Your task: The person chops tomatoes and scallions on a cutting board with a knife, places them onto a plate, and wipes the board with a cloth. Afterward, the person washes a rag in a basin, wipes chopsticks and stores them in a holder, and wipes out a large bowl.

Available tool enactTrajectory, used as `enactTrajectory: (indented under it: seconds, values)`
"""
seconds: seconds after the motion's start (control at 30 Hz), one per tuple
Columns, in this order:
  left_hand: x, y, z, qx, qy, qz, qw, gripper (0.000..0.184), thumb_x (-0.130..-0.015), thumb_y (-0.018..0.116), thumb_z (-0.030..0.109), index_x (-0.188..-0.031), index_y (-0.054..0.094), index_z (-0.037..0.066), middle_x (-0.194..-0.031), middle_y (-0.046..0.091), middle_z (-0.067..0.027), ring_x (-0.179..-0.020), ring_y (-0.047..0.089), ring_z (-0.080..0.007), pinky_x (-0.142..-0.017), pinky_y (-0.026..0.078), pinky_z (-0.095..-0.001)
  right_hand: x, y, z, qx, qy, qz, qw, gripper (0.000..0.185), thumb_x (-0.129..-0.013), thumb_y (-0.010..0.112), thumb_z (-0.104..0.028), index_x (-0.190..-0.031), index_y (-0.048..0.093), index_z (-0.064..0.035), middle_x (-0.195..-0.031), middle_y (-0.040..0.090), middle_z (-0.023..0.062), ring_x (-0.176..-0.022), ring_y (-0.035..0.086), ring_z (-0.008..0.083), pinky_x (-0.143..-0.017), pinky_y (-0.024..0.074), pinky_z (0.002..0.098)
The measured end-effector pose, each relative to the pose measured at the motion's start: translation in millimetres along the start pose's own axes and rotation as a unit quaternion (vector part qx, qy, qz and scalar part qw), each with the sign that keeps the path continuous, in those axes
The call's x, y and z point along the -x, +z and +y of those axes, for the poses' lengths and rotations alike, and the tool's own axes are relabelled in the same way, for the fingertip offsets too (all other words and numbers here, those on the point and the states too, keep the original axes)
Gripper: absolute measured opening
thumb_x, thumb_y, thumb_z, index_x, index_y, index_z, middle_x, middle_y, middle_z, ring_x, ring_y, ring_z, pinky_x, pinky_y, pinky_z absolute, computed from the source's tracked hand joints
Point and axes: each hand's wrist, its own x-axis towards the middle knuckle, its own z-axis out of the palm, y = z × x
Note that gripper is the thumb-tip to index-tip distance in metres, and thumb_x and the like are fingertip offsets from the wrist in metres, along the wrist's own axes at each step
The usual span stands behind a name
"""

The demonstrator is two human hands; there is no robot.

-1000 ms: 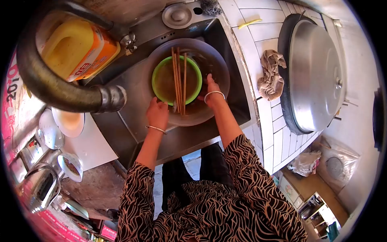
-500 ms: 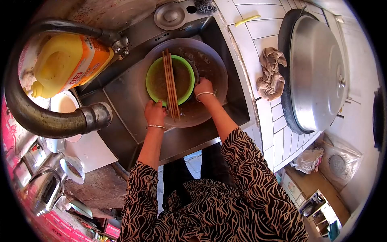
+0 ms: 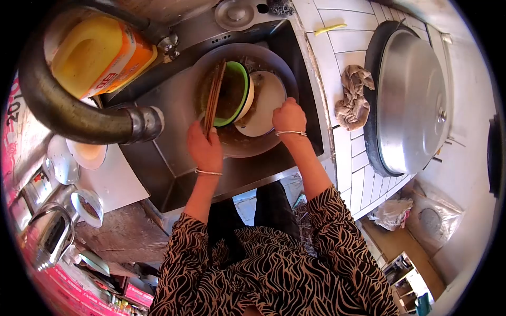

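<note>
A wide metal basin (image 3: 202, 57) of murky water sits in the sink. In it a green-rimmed bowl (image 3: 247, 84) is tilted on its side, its pale outer wall facing right. My left hand (image 3: 205, 146) is closed around a bundle of wooden chopsticks (image 3: 214, 95) at the bowl's left; whether it also touches the bowl I cannot tell. My right hand (image 3: 289, 117) grips the right edge of a pale round dish (image 3: 268, 100), partly hidden behind the bowl and lying low in the basin. The fingertips of both hands are largely hidden.
A thick curved faucet (image 3: 68, 118) arches over the sink's left side, near a yellow jug (image 3: 100, 52). On the tiled counter at right lie a crumpled cloth (image 3: 354, 97) and a large lidded pan (image 3: 414, 100). Bowls and a kettle (image 3: 52, 231) stand at left.
My left hand has gathered the chopsticks leftward off the bowl's top. The bowl has tipped over to face left. My right hand has moved right, and the pale dish has come into view.
</note>
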Motion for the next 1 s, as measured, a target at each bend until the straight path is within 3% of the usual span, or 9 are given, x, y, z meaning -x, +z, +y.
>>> enactTrajectory:
  seconds: [0.03,0.33,0.43,0.6,0.63,0.73,0.87,0.93,1.0]
  values:
    - [2.3,-4.4,7.5,-0.063,0.097,0.041,0.992,0.033,-0.078,0.059,0.012,-0.106,0.052,-0.003,-0.095,0.056,-0.0201,-0.073,0.055,-0.0348,-0.070,0.045,-0.0416,1.4,-4.9,-2.6,0.009,-0.001,-0.002,1.000,0.023,-0.075,0.053,-0.014,-0.084,0.050,0.0061,-0.080,0.061,0.0275,-0.078,0.061,0.0414,-0.073,0.0492,0.0458]
    - [22.1,62.8,1.9,0.208,-0.261,-0.284,0.899,0.029,-0.075,0.058,0.009,-0.100,0.053,-0.004,-0.103,0.055,-0.0233,-0.085,0.059,-0.0332,-0.072,0.048,-0.0388,5.6,-20.6,9.0,0.008,0.053,-0.084,0.995,0.024,-0.075,0.051,-0.014,-0.087,0.057,0.0067,-0.089,0.060,0.0285,-0.088,0.059,0.0412,-0.078,0.0474,0.0443]
    - [9.0,80.8,-8.7,0.182,-0.322,-0.333,0.867,0.025,-0.075,0.058,0.009,-0.097,0.054,-0.003,-0.087,0.061,-0.0120,-0.071,0.060,-0.0216,-0.061,0.049,-0.0360,5.6,-14.7,12.6,-0.031,0.077,-0.118,0.990,0.026,-0.074,0.051,-0.015,-0.085,0.060,0.0071,-0.091,0.059,0.0296,-0.091,0.058,0.0410,-0.080,0.0465,0.0439]
    - [7.0,87.6,9.1,0.340,-0.563,-0.235,0.716,0.021,-0.075,0.052,0.002,-0.095,0.055,0.000,-0.085,0.059,-0.0153,-0.071,0.060,-0.0265,-0.050,0.048,-0.0375,-2.0,43.9,34.6,-0.153,0.142,-0.100,0.973,0.027,-0.072,0.054,-0.016,-0.083,0.058,0.0090,-0.090,0.058,0.0314,-0.090,0.058,0.0417,-0.080,0.0461,0.0444]
    - [5.1,79.1,22.2,0.384,-0.599,-0.213,0.670,0.021,-0.074,0.051,0.001,-0.095,0.055,0.000,-0.084,0.059,-0.0159,-0.071,0.060,-0.0273,-0.048,0.048,-0.0378,9.3,21.2,8.0,-0.254,0.230,-0.148,0.928,0.027,-0.071,0.055,-0.014,-0.081,0.056,0.0104,-0.087,0.057,0.0333,-0.088,0.058,0.0434,-0.079,0.0460,0.0447]
    - [6.3,67.4,47.2,0.390,-0.585,-0.227,0.674,0.018,-0.078,0.043,0.001,-0.089,0.055,-0.004,-0.080,0.060,-0.0189,-0.078,0.062,-0.0327,-0.043,0.047,-0.0365,18.1,82.3,23.1,-0.114,0.064,0.080,0.988,0.028,-0.072,0.055,-0.010,-0.086,0.054,0.0138,-0.082,0.060,0.0281,-0.057,0.063,0.0334,-0.045,0.0484,0.0395]
    - [-2.1,77.9,15.5,0.321,-0.563,-0.278,0.709,0.014,-0.077,0.045,0.001,-0.080,0.057,-0.004,-0.079,0.060,-0.0202,-0.067,0.063,-0.0310,-0.040,0.045,-0.0369,-5.2,84.9,50.7,-0.258,0.154,-0.097,0.949,0.018,-0.067,0.053,-0.003,-0.081,0.053,0.0097,-0.069,0.056,0.0182,-0.048,0.056,0.0265,-0.036,0.0419,0.0350]
    - [19.9,127.6,-34.0,0.262,-0.467,-0.248,0.808,0.013,-0.076,0.046,0.002,-0.079,0.058,-0.004,-0.079,0.060,-0.0207,-0.060,0.062,-0.0303,-0.038,0.044,-0.0372,-1.2,15.9,20.4,-0.349,0.247,-0.196,0.883,0.018,-0.067,0.052,-0.002,-0.083,0.052,0.0073,-0.066,0.054,0.0165,-0.043,0.052,0.0227,-0.034,0.0407,0.0324]
    - [51.7,173.2,-65.0,0.128,-0.303,-0.152,0.932,0.012,-0.076,0.047,0.002,-0.077,0.058,-0.004,-0.079,0.060,-0.0212,-0.052,0.061,-0.0295,-0.036,0.043,-0.0374,-0.2,3.4,17.4,-0.341,0.248,-0.185,0.888,0.021,-0.068,0.052,-0.002,-0.086,0.052,0.0075,-0.067,0.056,0.0171,-0.041,0.052,0.0229,-0.032,0.0394,0.0323]
